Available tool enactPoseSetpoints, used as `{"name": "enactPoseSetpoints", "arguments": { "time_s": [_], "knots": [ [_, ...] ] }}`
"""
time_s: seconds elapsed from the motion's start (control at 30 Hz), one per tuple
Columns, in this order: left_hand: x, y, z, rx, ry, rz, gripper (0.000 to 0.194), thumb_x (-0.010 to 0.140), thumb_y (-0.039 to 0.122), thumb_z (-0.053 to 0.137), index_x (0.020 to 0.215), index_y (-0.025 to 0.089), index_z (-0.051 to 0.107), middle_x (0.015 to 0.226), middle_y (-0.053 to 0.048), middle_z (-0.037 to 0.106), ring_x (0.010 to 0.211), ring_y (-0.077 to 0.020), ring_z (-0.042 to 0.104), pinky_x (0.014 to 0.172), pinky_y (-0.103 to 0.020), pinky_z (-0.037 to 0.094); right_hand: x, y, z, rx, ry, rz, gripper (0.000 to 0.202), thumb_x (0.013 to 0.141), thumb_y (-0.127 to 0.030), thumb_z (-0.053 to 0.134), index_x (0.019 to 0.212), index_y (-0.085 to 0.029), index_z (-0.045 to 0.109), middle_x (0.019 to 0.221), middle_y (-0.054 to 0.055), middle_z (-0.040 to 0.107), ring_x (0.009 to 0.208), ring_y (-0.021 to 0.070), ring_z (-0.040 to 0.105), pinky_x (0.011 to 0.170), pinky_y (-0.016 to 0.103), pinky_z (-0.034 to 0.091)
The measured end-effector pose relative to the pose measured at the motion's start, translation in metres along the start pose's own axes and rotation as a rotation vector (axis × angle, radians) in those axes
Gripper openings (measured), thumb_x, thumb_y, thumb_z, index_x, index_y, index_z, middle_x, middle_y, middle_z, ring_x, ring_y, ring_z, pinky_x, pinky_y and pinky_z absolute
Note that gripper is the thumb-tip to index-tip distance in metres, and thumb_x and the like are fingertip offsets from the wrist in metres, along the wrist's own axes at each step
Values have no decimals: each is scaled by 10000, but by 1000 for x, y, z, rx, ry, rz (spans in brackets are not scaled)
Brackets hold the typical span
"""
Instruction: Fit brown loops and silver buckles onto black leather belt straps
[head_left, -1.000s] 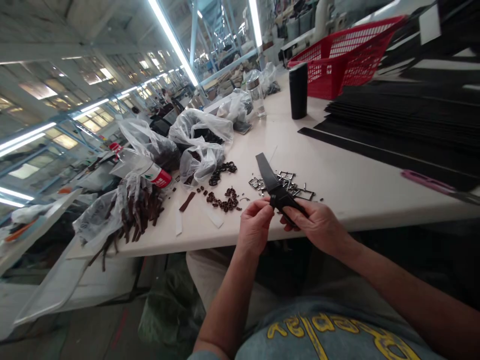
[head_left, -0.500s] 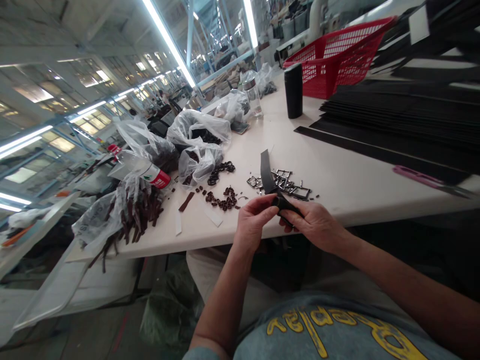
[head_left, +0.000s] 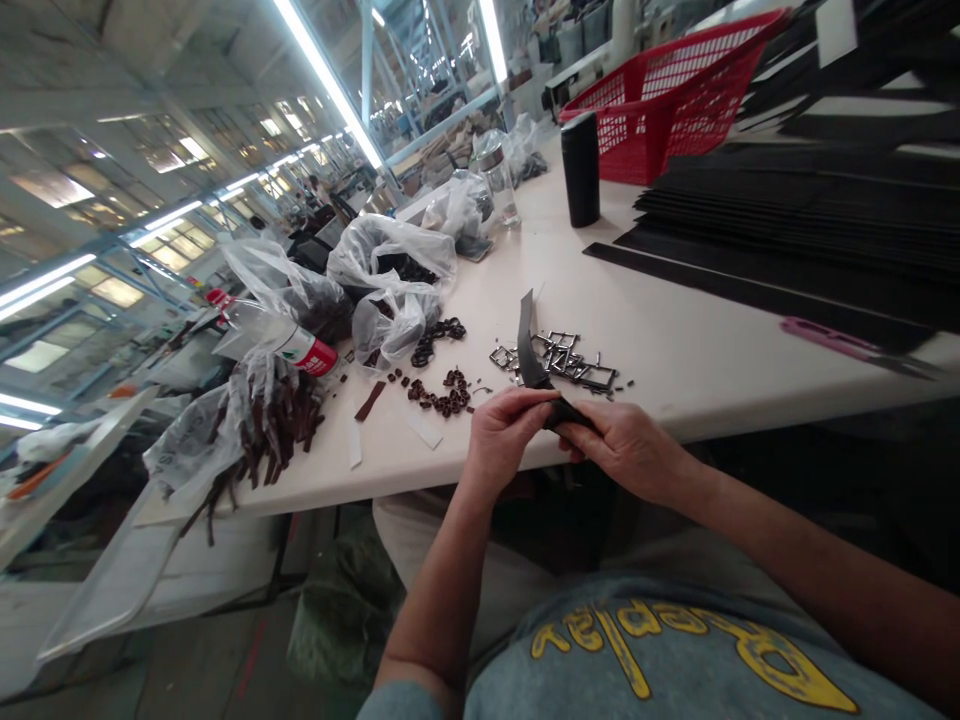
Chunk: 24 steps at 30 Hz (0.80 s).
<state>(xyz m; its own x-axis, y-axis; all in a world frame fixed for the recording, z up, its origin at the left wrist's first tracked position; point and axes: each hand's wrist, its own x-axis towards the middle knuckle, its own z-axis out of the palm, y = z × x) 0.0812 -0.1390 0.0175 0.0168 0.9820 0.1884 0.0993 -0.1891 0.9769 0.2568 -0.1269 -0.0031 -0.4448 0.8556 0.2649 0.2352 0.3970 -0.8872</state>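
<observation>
A black strip (head_left: pixel 528 345) rises from between my two hands, just over the table's front edge. My left hand (head_left: pixel 504 436) pinches its lower part between thumb and fingers. Close beside it, my right hand (head_left: pixel 631 448) is closed round the folded or rolled dark part of the same strip, whose far end is hidden by the fingers. Metal rectangular buckles (head_left: pixel 574 362) lie in a pile just behind the hands. Left of them is a heap of small brown loops (head_left: pixel 450 396), with a short brown strip (head_left: pixel 370 401) further left.
On the table (head_left: pixel 675 340) stand a black tumbler (head_left: pixel 581 170), a red basket (head_left: pixel 660 120) and a glass bottle (head_left: pixel 498 185). Stacked black sheets (head_left: pixel 795 220) and pink-handled scissors (head_left: pixel 829 338) lie right. Plastic bags (head_left: pixel 390 260) and brown strips (head_left: pixel 277 425) fill the left.
The dark piece between my hands has turned and looks flatter; its round open end no longer shows. The upright strip leans and curves a little differently. The view has shifted slightly.
</observation>
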Motion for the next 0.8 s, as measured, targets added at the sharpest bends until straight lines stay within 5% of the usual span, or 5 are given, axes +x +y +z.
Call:
{"name": "enactPoseSetpoints", "arguments": {
  "time_s": [0.17, 0.4, 0.57, 0.8],
  "knots": [
    [1, 5, -2, 144, -84, 86, 168, 886, 281, 650, 931, 252, 810, 878, -40, 705, 856, -168, 627, 817, -266, 484, -1, 3, 2, -38, -25, -11, 217, 928, -344, 494, 775, -229, 596, 641, 8, 663, 548, 180, 619, 582, 297, 469],
    [2, -5, -3, 91, -137, -64, 151, 835, 287, 673, 792, 183, 773, 790, -24, 688, 765, -146, 594, 742, -254, 471, -3, 9, 3, -192, -96, 6, 218, 933, -323, 499, 765, -219, 592, 651, 35, 666, 599, 198, 613, 605, 308, 440],
    [0, -19, 5, -113, 78, -24, 193, 756, 370, 779, 790, 183, 744, 765, -2, 674, 740, -126, 591, 727, -246, 490, 2, 8, 2, -42, -103, 27, 243, 936, -360, 477, 763, -226, 582, 649, 30, 665, 576, 189, 624, 601, 312, 481],
    [-5, -14, -1, 59, -87, 82, 170, 811, 349, 759, 915, 224, 810, 932, -52, 679, 898, -157, 621, 842, -272, 499, 0, 11, 2, 198, -126, 169, 236, 896, -411, 526, 824, -203, 613, 670, 14, 660, 548, 163, 628, 515, 269, 504]
  ]
}}
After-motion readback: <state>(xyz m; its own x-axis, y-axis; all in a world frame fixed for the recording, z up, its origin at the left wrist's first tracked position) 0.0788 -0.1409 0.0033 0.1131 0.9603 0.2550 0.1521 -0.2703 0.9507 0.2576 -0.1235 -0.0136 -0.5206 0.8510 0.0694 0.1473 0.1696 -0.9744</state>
